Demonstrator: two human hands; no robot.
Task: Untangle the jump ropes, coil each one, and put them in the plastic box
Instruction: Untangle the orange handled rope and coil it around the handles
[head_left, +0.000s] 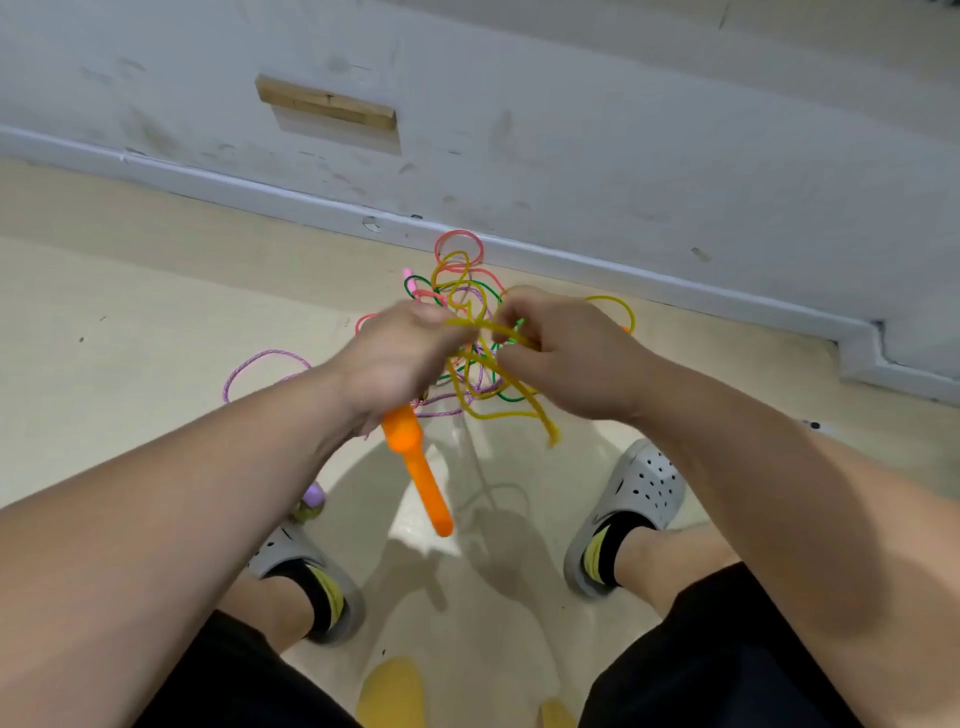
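A tangle of jump ropes hangs between my hands above the floor. My left hand (400, 353) grips the yellow rope (498, 410) together with its orange handle (421, 467), which points down toward me. My right hand (566, 353) pinches yellow strands close beside the left. Pink rope (460, 244), green rope (506, 397) and purple rope (260, 364) loop through the same knot, some lying on the floor. A pink handle (408, 275) and a lilac handle (314, 493) lie on the floor. No plastic box is in view.
A white wall with a baseboard (571, 260) runs right behind the tangle. My feet in grey clogs, the left one (301, 566) and the right one (639, 493), stand on the pale floor on either side. A wooden block (327, 104) sticks to the wall.
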